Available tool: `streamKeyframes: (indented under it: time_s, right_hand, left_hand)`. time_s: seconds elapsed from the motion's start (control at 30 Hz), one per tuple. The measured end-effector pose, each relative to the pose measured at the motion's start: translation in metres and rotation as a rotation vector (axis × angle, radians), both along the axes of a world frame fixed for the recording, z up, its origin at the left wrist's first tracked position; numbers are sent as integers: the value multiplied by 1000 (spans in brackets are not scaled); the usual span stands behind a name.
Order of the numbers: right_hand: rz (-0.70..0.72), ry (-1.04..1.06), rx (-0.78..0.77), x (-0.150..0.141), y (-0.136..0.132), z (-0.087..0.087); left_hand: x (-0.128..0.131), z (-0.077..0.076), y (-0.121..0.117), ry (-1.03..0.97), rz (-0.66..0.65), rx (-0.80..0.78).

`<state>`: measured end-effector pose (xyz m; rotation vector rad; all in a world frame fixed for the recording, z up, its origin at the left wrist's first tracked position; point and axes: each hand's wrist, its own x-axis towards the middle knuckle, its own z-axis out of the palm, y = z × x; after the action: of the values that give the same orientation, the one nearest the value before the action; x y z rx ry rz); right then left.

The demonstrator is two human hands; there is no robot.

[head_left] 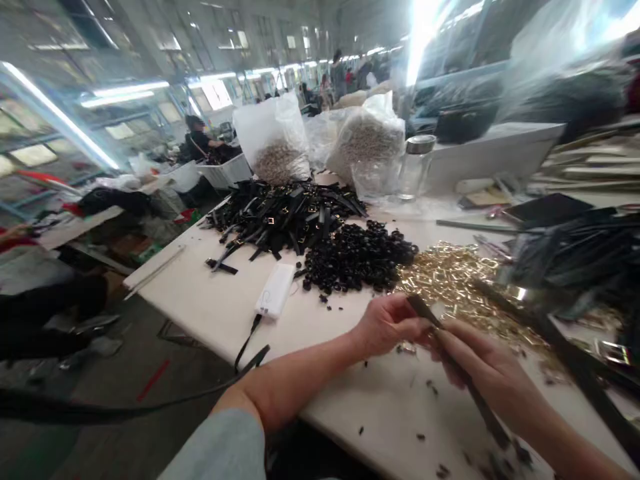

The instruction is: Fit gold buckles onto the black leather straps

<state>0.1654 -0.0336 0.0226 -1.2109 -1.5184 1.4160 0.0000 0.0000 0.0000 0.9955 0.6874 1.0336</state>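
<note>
My left hand (385,325) pinches a dark strap (475,400) close to its upper end. Around the same strap, just to the right, the fingers of my right hand (483,357) are closed, and the fingertips of both hands nearly meet. The strap slants down toward the table's near edge. Under my left fingers a small shiny metal piece (407,347) shows, too blurred to name surely. Just beyond my hands lie a heap of gold-coloured buckles (450,273) and a pile of small black loops (355,257).
Black straps with buckles (280,213) are heaped at the back of the white table (200,293). A white power bank (276,290) with a cable lies left of my hands. Bags of pellets (367,140) and a glass jar (416,167) stand behind. A person (205,143) sits far left.
</note>
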Motion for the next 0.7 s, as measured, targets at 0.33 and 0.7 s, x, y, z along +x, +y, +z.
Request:
streamKeyframes:
  time_s: [0.33, 0.7]
  right_hand:
    - [-124, -240, 205, -2, -4, 1]
    - [-168, -241, 314, -12, -4, -3]
  left_hand:
    - [5, 8, -9, 123, 145, -16]
    - [-17, 4, -14, 586, 363, 656]
